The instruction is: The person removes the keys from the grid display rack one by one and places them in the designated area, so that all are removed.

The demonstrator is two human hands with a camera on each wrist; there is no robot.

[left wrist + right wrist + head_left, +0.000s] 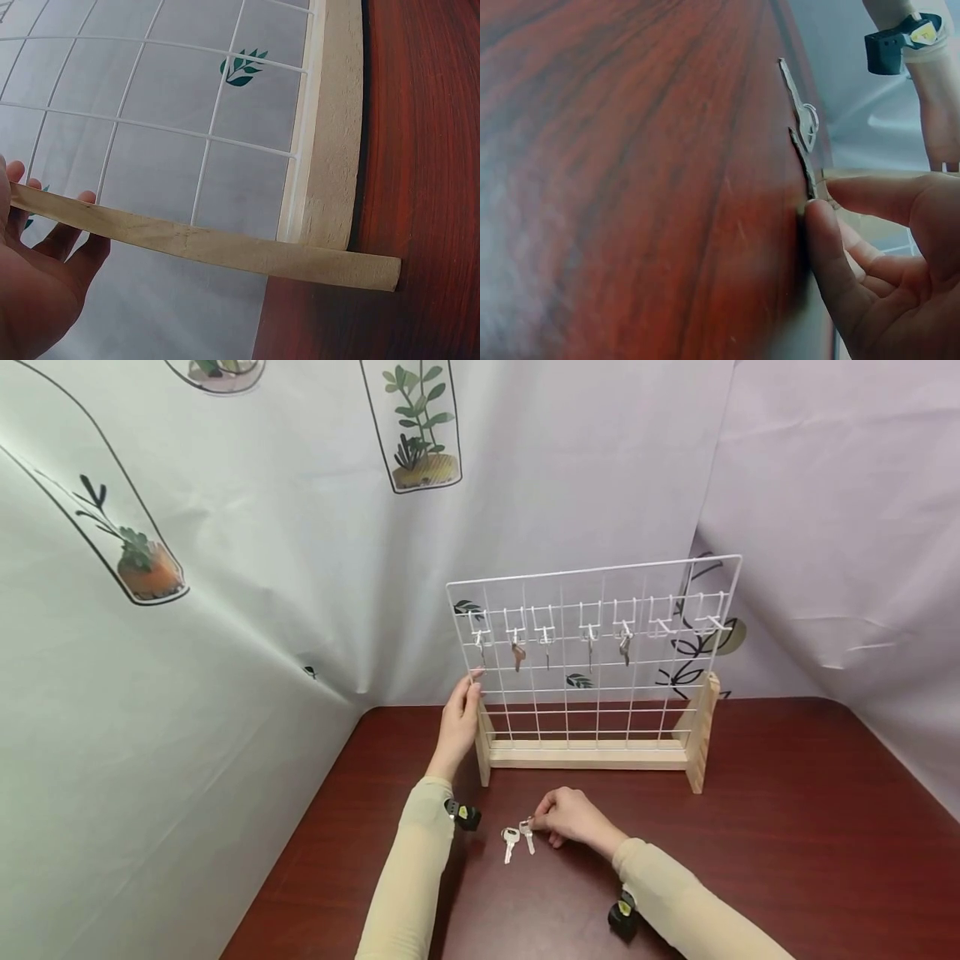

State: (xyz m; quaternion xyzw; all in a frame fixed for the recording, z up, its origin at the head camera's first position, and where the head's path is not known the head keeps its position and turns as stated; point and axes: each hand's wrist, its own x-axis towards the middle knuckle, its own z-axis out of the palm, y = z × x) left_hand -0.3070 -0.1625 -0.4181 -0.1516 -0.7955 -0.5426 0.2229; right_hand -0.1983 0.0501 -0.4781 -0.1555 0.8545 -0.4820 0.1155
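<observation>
On the table, my right hand (573,817) pinches the ring end of a silver key (528,837) between thumb and forefinger. Its blade points toward me, low over the tabletop. A second silver key (511,843) with a small ring lies just left of it; in the right wrist view this other key (793,94) lies beyond the pinched one. My left hand (457,727) holds the left side of a white wire grid rack (588,755) on a wooden stand. In the left wrist view, its fingers wrap the upper part of the wooden side post (187,238).
White hooks (545,635) run in a row across the upper grid. Several carry hanging keys, including a copper-coloured key (518,657). The rack's right wooden foot (699,752) stands on the dark red table (795,810). Behind is a white cloth (600,460) printed with plants.
</observation>
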